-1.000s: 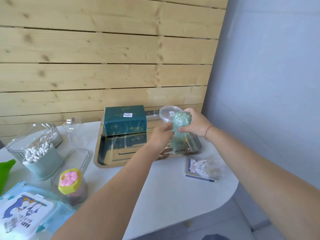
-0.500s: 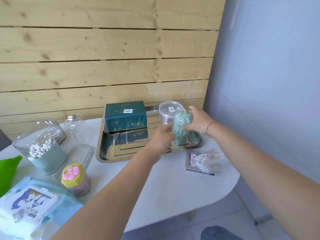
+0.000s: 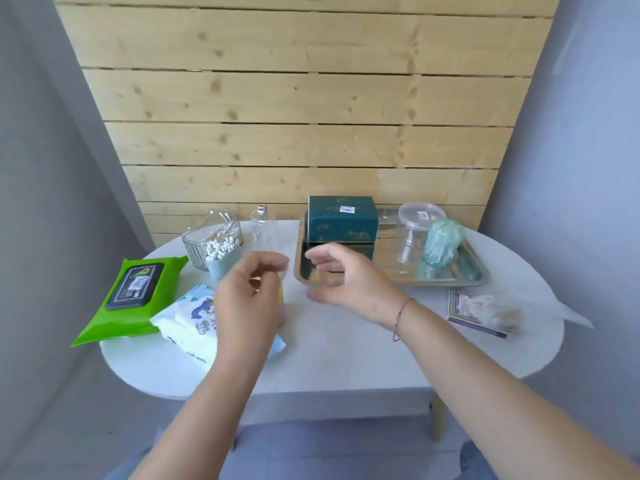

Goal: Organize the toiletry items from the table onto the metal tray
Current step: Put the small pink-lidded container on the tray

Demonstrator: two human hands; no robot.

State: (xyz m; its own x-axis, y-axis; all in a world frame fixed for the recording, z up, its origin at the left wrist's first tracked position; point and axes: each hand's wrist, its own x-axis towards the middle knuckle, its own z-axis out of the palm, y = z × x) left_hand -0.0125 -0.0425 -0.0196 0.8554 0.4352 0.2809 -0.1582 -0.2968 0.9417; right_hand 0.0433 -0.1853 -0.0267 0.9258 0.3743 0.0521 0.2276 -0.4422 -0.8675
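The green bundle (image 3: 441,247) that both hands were steadying a moment ago now stands on its own at the right end of the metal tray (image 3: 479,271), just beside the clear lidded jar (image 3: 417,233) and well apart from the dark green box (image 3: 341,220) at the tray's left end. Both hands have come away from it and swung back toward the left half of the table (image 3: 346,351).

The left hand (image 3: 247,303) hovers over the white wipes pack (image 3: 188,323), fingers curled loosely with a gap between thumb and fingertips; something yellow shows just past its fingers (probably the small jar's lid, though motion blur and the hand itself hide most of it), and I cannot tell whether the hand is touching it. The right hand (image 3: 346,275) is open and empty, fingers spread, floating above the tray's near left corner.

So that placement looks finished, and the reach for the next item seems to be starting. Much is left off the tray: the green wipes pack (image 3: 133,296), the white wipes pack, the cup of cotton swabs (image 3: 221,254) with the clear holder (image 3: 207,233) behind it, a clear bottle (image 3: 263,230), and the small bagged packet (image 3: 483,313) on the right.
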